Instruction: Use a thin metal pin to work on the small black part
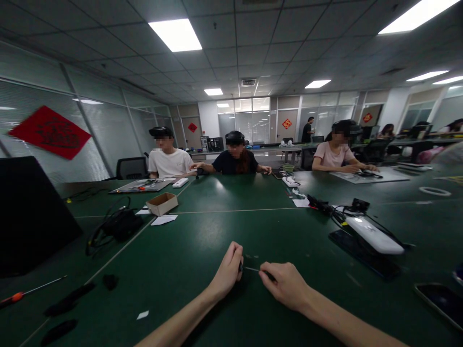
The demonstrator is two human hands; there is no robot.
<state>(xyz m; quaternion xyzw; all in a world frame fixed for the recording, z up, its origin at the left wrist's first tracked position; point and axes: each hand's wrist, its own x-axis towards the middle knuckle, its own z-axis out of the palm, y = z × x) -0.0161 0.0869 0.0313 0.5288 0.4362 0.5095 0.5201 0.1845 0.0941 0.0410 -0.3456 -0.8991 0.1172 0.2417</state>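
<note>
A slim tool [252, 269] with a thin metal shaft and a dark grip bridges the gap between the person's hands, just above the near part of the table. The right hand [285, 284] pinches its dark end; the left hand [228, 270] is curled around a small dark piece [240, 266], mostly hidden, which the shaft seems to meet. Whether they truly touch is too small to tell. Good handling here would probably mean keeping the shaft in line with the piece, the wrists low and steady, and the force light so that the tip does not slip toward the left fingers.

Beneath lies the dark green table [213, 236], crossed by pale seams. A paper scrap [142, 315] and an orange-handled screwdriver [17, 297] lie to the left, a white device [374, 234] to the right. Beyond, three co-workers sit under lit ceiling panels [176, 35], with a glass partition [104, 127] at left.
</note>
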